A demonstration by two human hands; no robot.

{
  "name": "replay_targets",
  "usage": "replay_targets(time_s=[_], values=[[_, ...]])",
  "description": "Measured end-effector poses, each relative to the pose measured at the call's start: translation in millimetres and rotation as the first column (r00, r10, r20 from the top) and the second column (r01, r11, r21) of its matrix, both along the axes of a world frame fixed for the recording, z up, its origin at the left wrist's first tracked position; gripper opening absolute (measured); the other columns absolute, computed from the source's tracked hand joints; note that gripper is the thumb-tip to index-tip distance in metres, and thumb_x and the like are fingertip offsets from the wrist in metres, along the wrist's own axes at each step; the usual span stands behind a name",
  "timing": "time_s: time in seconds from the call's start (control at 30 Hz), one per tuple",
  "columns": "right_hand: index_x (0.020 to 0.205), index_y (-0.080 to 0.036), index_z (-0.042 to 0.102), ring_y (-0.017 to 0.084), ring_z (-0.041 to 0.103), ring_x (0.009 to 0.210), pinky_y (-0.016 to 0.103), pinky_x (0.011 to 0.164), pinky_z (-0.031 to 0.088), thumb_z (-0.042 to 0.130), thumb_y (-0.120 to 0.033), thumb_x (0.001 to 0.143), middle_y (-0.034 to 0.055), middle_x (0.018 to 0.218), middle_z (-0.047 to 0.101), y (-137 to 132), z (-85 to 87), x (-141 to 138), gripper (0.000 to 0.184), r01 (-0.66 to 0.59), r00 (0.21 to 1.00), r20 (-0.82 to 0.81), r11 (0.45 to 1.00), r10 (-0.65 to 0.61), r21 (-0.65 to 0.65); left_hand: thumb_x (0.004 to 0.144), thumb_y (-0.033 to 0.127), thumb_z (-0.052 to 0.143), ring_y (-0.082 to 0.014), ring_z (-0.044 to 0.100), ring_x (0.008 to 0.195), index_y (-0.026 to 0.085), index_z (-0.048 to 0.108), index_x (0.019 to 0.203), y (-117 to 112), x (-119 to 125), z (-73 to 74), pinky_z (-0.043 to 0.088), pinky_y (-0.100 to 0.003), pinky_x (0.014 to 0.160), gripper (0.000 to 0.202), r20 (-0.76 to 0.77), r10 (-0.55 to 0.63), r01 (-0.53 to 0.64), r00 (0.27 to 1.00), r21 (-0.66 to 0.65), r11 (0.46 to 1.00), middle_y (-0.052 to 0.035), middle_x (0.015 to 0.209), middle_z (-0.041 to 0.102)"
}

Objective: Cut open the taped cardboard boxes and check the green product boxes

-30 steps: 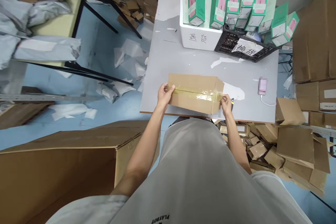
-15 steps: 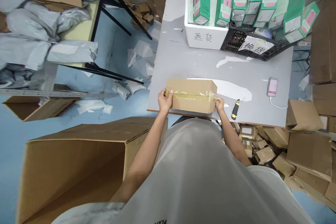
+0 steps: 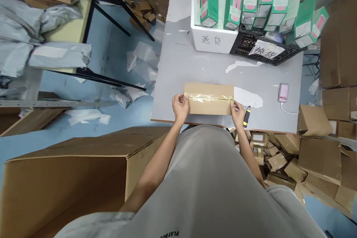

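A brown cardboard box (image 3: 209,106) with shiny clear tape along its top seam lies near the front edge of the grey table (image 3: 178,67). My left hand (image 3: 180,107) grips its left end, thumb on the near side and fingers curled at the corner. At the opposite end, my right hand (image 3: 237,113) holds the right corner with bent fingers. Just right of that hand lies a yellow and black utility knife (image 3: 247,116), apart from the box.
At the back stand a white bin (image 3: 214,42) and a black crate (image 3: 242,46) with several green boxes. A phone (image 3: 283,92) on a cable lies right. A large open carton (image 3: 69,156) stands left; cardboard boxes (image 3: 277,161) pile up below right. Grey parcels (image 3: 58,55) fill another table.
The box has turned slightly, its right end face no longer showing, and sits farther right in view. My right hand has shifted its hold on the right end. The camera view has swung slightly.
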State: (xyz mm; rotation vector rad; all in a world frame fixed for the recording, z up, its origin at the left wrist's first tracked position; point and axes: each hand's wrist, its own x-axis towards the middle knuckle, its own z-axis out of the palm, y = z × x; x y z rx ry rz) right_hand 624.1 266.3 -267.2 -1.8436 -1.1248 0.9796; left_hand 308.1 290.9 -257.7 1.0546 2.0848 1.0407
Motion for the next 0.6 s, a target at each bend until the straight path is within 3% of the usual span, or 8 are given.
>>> replay_targets(time_s=[0.13, 0.2, 0.3, 0.4, 0.5, 0.6], values=[[0.123, -0.020, 0.075, 0.029, 0.074, 0.108, 0.047, 0.099, 0.065, 0.066, -0.072, 0.094, 0.0194, 0.131, 0.075, 20.3, 18.4, -7.4, 0.061, 0.027, 0.999, 0.038, 1.000, -0.028, 0.016, 0.102, 0.033, 0.074, -0.0288, 0.071, 0.123, 0.018, 0.074, 0.130, 19.7, 2.6, 6.2, 0.055, -0.040, 0.115, 0.032, -0.021, -0.058, 0.059, 0.998, 0.076, 0.995, -0.0145, 0.131, 0.070], [0.110, -0.022, 0.072, 0.029, 0.071, 0.105, 0.046, 0.098, 0.063, 0.066, -0.074, 0.093, 0.0154, 0.119, 0.076, 29.5, 27.9, -8.0, 0.055, 0.052, 0.998, 0.036, 0.998, -0.053, 0.020, 0.103, 0.038, 0.073, -0.0294, 0.070, 0.127, 0.018, 0.074, 0.132, 25.7, 7.4, 8.5, 0.053, -0.041, 0.117, 0.035, -0.005, -0.060, 0.060, 0.998, 0.082, 0.995, -0.0136, 0.130, 0.072], [0.083, -0.027, 0.057, 0.025, 0.064, 0.088, 0.043, 0.093, 0.059, 0.061, -0.076, 0.096, 0.0046, 0.087, 0.068, 39.1, 40.4, -8.1, 0.051, 0.032, 0.999, 0.039, 0.998, -0.030, -0.051, 0.103, 0.043, 0.071, -0.0285, 0.072, 0.114, 0.017, 0.074, 0.135, 29.6, 15.6, 10.9, 0.055, -0.043, 0.116, 0.041, 0.048, -0.006, 0.005, 0.999, 0.020, 1.000, -0.0096, 0.111, 0.076], [0.072, -0.028, 0.051, 0.023, 0.062, 0.083, 0.041, 0.092, 0.057, 0.058, -0.071, 0.097, 0.0012, 0.076, 0.061, 44.1, 46.2, -6.6, 0.050, -0.023, 0.999, 0.029, 0.987, 0.028, -0.161, 0.099, 0.031, 0.067, -0.0248, 0.071, 0.099, 0.016, 0.070, 0.148, 29.6, 17.6, 12.3, 0.056, -0.042, 0.113, 0.051, 0.106, -0.015, 0.014, 0.994, 0.005, 1.000, -0.0037, 0.092, 0.072], [0.083, -0.025, 0.067, 0.027, 0.071, 0.098, 0.044, 0.102, 0.058, 0.059, -0.059, 0.093, 0.0062, 0.091, 0.074, 44.2, 43.7, 1.3, 0.037, -0.107, 0.994, -0.045, 0.981, 0.101, -0.161, 0.091, 0.022, 0.063, -0.0225, 0.071, 0.099, 0.018, 0.061, 0.163, 25.0, 8.8, 13.7, 0.057, -0.040, 0.114, 0.071, 0.196, -0.131, 0.125, 0.972, 0.043, 0.991, -0.0032, 0.095, 0.073], [0.118, -0.023, 0.077, 0.031, 0.074, 0.122, 0.050, 0.114, 0.057, 0.068, -0.050, 0.086, 0.0124, 0.127, 0.080, 41.9, 38.1, 16.3, 0.043, -0.243, 0.965, -0.126, 0.965, 0.230, -0.097, 0.085, 0.022, 0.070, -0.0249, 0.072, 0.123, 0.025, 0.044, 0.177, 13.0, -5.7, 16.6, 0.053, -0.045, 0.124, 0.096, 0.257, -0.290, 0.287, 0.922, 0.050, 0.957, -0.0072, 0.118, 0.077]])
